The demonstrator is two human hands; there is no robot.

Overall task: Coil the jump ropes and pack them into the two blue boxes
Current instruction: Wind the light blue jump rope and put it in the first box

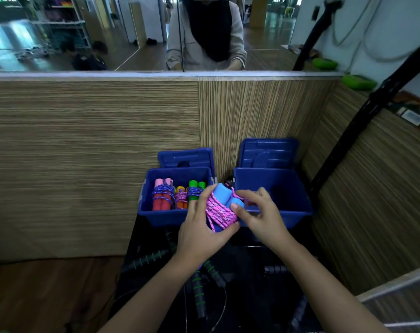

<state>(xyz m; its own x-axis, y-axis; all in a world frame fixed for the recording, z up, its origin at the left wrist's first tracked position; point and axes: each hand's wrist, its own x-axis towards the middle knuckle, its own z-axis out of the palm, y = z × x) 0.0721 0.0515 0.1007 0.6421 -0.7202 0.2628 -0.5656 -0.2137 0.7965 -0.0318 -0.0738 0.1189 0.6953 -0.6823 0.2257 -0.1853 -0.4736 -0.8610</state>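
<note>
My left hand point(201, 234) grips a jump rope bundle point(222, 207) with light blue foam handles and pink cord wound round them. It is held between the two blue boxes. My right hand point(261, 212) pinches the pink cord at the bundle's right side, thumb on the blue handle. The left blue box point(163, 217) holds three coiled ropes: red-pink handles point(162, 195), orange-yellow handles point(181, 198) and green handles point(195, 188). No rope shows inside the right blue box point(293, 195). Both lids stand open against the wall.
A dark surface below my arms carries several black jump ropes with green-ringed handles point(199, 292) and loose cords. A wood-pattern wall panel point(96, 152) rises behind the boxes, with a mirror above it. A black slanted bar point(362, 121) stands at the right.
</note>
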